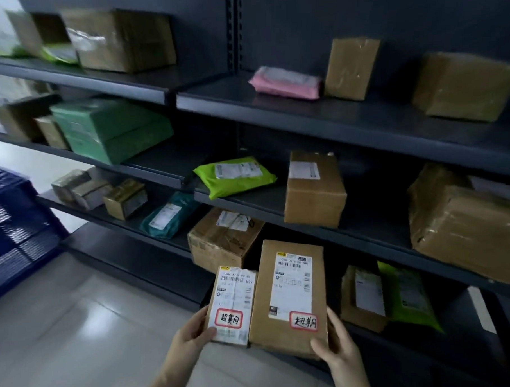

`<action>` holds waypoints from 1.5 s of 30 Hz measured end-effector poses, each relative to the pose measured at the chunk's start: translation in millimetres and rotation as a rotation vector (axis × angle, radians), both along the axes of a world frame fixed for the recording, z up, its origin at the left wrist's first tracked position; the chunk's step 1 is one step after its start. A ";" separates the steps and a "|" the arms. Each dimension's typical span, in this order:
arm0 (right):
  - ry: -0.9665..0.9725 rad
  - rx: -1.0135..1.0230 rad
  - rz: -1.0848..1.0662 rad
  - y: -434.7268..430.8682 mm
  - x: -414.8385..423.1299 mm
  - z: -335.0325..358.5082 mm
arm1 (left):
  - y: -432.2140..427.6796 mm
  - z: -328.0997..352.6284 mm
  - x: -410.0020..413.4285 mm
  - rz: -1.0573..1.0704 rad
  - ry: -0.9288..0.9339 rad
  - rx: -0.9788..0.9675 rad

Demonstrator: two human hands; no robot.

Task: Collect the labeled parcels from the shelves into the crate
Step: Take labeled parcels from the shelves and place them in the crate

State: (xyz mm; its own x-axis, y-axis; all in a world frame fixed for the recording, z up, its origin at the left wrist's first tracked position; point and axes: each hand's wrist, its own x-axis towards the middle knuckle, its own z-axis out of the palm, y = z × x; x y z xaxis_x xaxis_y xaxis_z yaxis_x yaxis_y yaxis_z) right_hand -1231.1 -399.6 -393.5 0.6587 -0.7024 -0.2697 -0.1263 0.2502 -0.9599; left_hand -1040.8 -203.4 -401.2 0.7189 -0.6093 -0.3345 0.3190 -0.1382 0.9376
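left hand point(192, 333) grips small box point(232, 305) | right hand point(339, 341) grips big box point(287, 297) | both look light, stiff cardboard, hold near edges

- Dark shelves point(361, 115) carried brown boxes point(313, 190), a pink mailer point(284, 82), a lime mailer point(235, 176) and a teal pouch point(170, 214).
- A blue crate point(12, 227) stood on the tiled floor point(78, 332).

Dim overall, with daylight entering from the upper left and a soft glare on the floor point(86, 314). The shelves point(346, 113) lie in shadow. Edges are blurred and bowed, especially on the left.
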 end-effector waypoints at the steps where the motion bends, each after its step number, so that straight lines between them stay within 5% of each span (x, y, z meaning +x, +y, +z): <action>1: -0.004 -0.001 0.029 8.4 4.4 11.2 | 14.7 15.1 0.5 0.014 -0.001 0.002; 21: -0.201 -0.005 0.464 259.0 187.5 172.4 | 316.0 204.5 75.8 0.501 -0.220 -0.007; 32: -0.244 -0.064 0.714 382.4 289.0 196.6 | 455.4 217.3 129.7 0.712 -0.245 0.019; 45: -0.311 -0.087 0.915 431.7 474.6 196.7 | 501.8 214.9 263.8 0.889 -0.216 0.096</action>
